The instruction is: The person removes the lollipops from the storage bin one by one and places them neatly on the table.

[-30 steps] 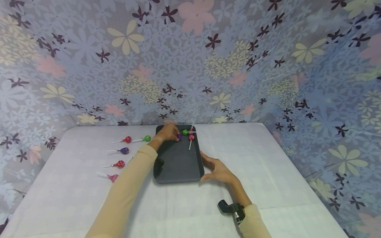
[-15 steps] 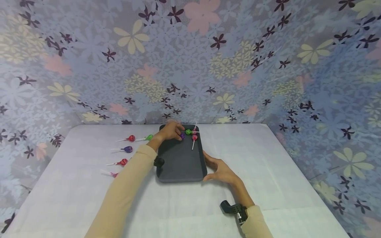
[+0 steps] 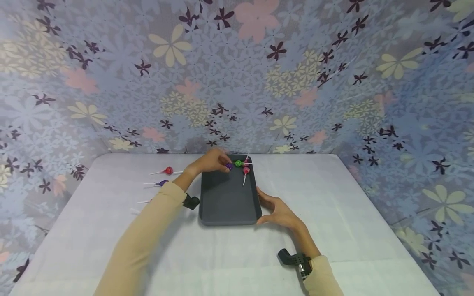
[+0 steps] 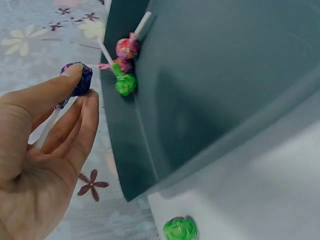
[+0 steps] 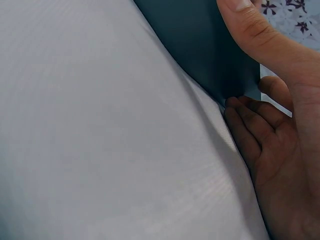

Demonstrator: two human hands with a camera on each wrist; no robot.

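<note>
My left hand (image 3: 212, 161) pinches a purple-wrapped lollipop (image 4: 86, 82) between thumb and fingers, its white stick running down toward the palm. In the head view it is over the far end of a dark grey tray (image 3: 230, 201). Close to it, in the tray's far right corner, lie a green lollipop (image 3: 238, 163) and two pinkish-red lollipops (image 3: 246, 169), bunched together. My right hand (image 3: 278, 211) rests against the tray's right side near the front corner, thumb spread from the fingers. In the right wrist view its fingertips (image 5: 233, 102) touch the tray's outer wall.
Left of the tray, on the white cloth (image 3: 344, 222), lie a red lollipop (image 3: 168, 170) and a blue-purple lollipop (image 3: 161, 183). My left sleeve covers others, with sticks showing. A green lollipop (image 4: 180, 229) lies beside the tray. Behind the table hangs a flowered cloth (image 3: 229, 74).
The head view has shifted, so the tray appears farther right. My left wrist has swung left off the tray, the purple lollipop rising slightly in its fingers. The right hand keeps its place by the tray.
</note>
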